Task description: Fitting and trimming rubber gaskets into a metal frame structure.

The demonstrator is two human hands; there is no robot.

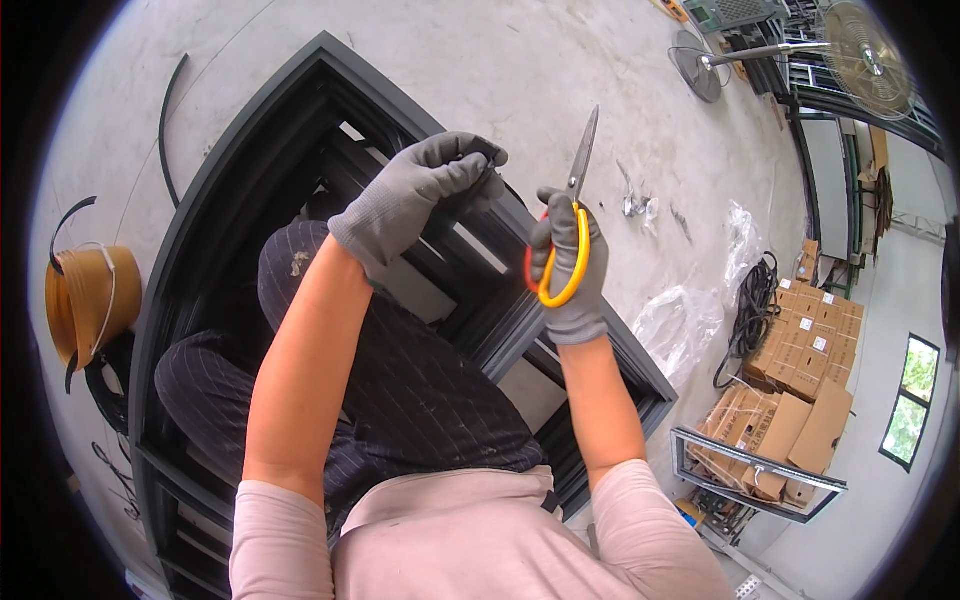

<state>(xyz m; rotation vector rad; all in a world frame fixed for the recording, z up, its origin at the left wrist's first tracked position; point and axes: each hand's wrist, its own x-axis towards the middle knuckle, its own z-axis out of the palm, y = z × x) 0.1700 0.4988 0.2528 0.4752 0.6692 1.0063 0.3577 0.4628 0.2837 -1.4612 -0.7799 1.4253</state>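
In a grey glove, my left hand [415, 190] is closed on a dark, thin piece [481, 152] that looks like a black rubber strip; much of it is hidden by the fingers. My right hand [580, 270], gloved the same way, grips a pair of scissors [585, 160] with yellow and red handles. The blades point up and away from me and look closed together. Both hands are raised over a stack of dark grey metal window frames [330, 60], on which my legs rest. The scissors touch nothing but my right hand.
A yellow bucket [120, 290] stands at the left, with a curved black strip [165, 130] on the floor beyond it. Clear plastic wrap [680, 325], a black cable coil [755, 310] and cardboard boxes [810, 340] lie at the right. A standing fan [865, 60] is at the far right.
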